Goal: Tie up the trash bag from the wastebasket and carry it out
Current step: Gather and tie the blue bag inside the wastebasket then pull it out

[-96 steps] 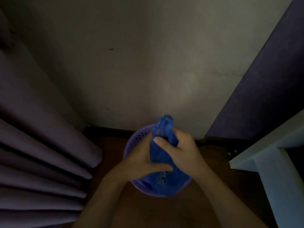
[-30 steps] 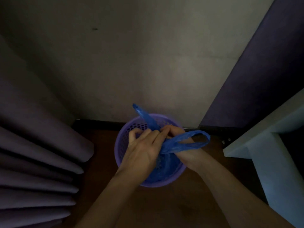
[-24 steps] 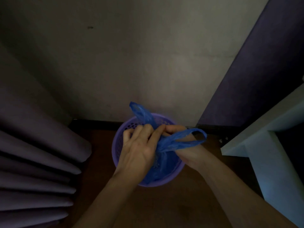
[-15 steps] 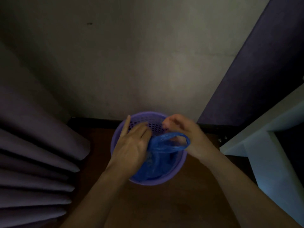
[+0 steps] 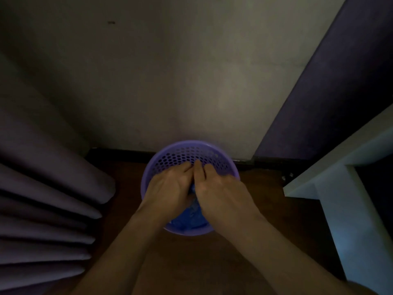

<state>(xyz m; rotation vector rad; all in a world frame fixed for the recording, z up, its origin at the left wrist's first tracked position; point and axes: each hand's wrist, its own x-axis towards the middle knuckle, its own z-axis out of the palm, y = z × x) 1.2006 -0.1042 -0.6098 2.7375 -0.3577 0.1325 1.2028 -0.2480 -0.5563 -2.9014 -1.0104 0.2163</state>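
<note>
A round purple wastebasket (image 5: 182,153) with a perforated wall stands on the brown floor against the wall. A blue trash bag (image 5: 191,216) sits inside it; only a patch shows below my hands. My left hand (image 5: 170,191) and my right hand (image 5: 221,194) are side by side over the basket's mouth, knuckles up, fingertips touching at the far side. Both hands press down on the bag's top and cover its handles. The grip itself is hidden under my palms.
A purple pleated curtain (image 5: 46,199) hangs at the left, close to the basket. A white desk or shelf edge (image 5: 331,182) juts in at the right. A dark purple panel (image 5: 340,81) stands behind it. Bare brown floor (image 5: 191,262) lies in front of the basket.
The bag's handles were held up and crossed above the basket; now both hands have come down together over the bag and the handles are out of sight beneath them.
</note>
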